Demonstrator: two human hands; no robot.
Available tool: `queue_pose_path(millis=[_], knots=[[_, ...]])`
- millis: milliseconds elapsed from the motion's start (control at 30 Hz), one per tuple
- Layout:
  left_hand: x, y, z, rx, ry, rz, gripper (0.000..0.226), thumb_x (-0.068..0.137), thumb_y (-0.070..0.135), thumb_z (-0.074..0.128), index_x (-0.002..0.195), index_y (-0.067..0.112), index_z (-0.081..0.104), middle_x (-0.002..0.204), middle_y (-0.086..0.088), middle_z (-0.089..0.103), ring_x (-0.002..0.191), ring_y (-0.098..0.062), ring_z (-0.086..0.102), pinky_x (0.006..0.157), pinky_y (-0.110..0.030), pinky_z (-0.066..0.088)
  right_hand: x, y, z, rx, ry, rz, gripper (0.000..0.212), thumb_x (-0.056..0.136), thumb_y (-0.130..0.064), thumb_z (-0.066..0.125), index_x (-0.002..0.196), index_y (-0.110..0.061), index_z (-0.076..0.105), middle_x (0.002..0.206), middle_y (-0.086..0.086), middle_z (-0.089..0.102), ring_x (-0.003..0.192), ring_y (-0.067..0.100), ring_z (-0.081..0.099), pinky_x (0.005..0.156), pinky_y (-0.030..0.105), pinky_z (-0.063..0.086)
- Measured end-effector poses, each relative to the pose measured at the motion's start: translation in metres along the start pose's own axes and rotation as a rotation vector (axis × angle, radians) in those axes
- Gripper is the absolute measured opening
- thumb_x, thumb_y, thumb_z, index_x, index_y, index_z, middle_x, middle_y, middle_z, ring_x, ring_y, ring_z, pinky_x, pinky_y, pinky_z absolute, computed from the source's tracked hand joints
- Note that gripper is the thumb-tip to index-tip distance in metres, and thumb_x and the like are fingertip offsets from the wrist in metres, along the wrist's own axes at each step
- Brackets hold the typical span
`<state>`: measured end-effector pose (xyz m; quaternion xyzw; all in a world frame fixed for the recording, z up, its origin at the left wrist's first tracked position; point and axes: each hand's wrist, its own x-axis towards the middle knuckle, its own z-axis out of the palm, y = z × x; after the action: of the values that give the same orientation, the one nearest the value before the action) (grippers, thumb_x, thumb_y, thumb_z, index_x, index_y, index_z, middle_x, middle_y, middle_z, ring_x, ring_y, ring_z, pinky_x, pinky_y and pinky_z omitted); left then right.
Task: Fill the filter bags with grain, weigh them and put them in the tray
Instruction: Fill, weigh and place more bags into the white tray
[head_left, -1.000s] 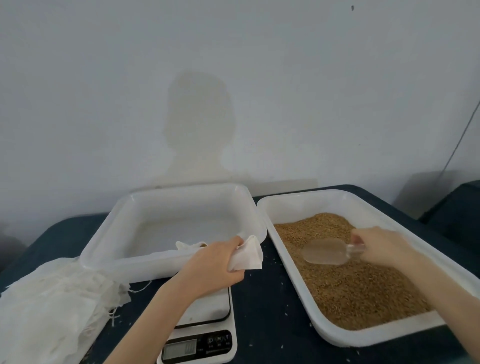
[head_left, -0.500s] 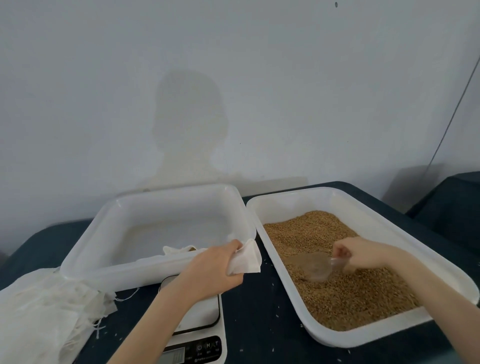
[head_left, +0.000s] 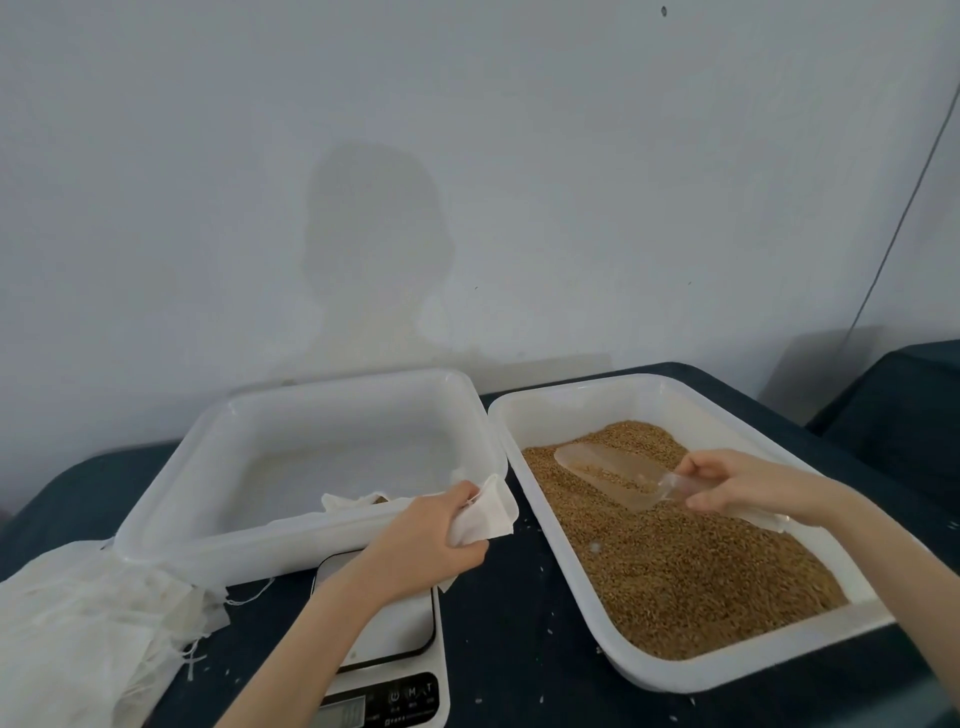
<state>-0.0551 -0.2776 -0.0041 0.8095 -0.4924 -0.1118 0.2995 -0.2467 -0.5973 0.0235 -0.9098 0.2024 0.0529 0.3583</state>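
Scoop (head_left: 608, 475) has lifted with grain (head_left: 701, 566); left hand (head_left: 431, 540) grips bag (head_left: 485, 512)

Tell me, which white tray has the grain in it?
The tray on the right, where the right hand holds the clear scoop in brown grain. The tray on the left holds almost nothing, only a bit of white cloth.

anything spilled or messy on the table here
Yes. Loose pale grains are scattered on the dark table between the scale and the grain tray, more along the near edge. The spare filter bags lie in a crumpled heap at the left, strings trailing. Nothing looks damaged.
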Motion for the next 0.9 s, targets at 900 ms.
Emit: queue_pose_path(millis=[900], knots=[[-0.020, -0.021, -0.015, 0.139, 0.006, -0.017, 0.033, 0.076, 0.054, 0.061, 0.097, 0.039, 0.041, 0.088, 0.016, 0.055, 0.085, -0.002, 0.050, 0.065, -0.020, 0.036, 0.005, -0.094, 0.022, -0.069, -0.128, -0.261, 0.025, 0.076, -0.022, 0.078, 0.094, -0.038, 0.073, 0.102, -0.019, 0.070, 0.097, -0.003, 0.064, 0.090, 0.025, 0.049]])
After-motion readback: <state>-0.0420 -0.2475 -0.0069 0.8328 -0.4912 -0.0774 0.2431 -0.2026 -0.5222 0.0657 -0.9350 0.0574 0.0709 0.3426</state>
